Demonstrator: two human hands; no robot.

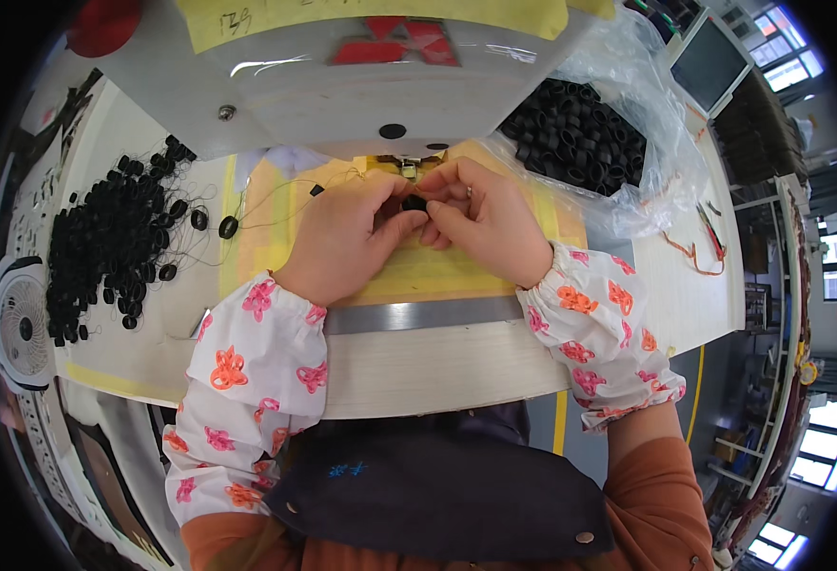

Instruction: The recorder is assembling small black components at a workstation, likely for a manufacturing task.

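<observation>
My left hand [347, 226] and my right hand [490, 221] meet in front of the sewing machine's presser foot [409, 170]. Between their fingertips is a small black fabric loop [414, 203], pinched by both, its shape partly covered by the fingers. The right hand wears a ring. Just left of my left hand, a small black piece [316, 190] hangs on thin threads. The white machine head [295, 105] rises over the hands, and yellow tape [380, 287] covers the work surface below them.
A heap of black loops with trailing threads [114, 233] lies left. Behind right, a clear plastic bag [661, 171] holds more black loops [580, 138]. Thread snips [711, 231] rest at the right edge. A white fan [24, 324] stands far left; a metal strip [423, 316] edges the bed.
</observation>
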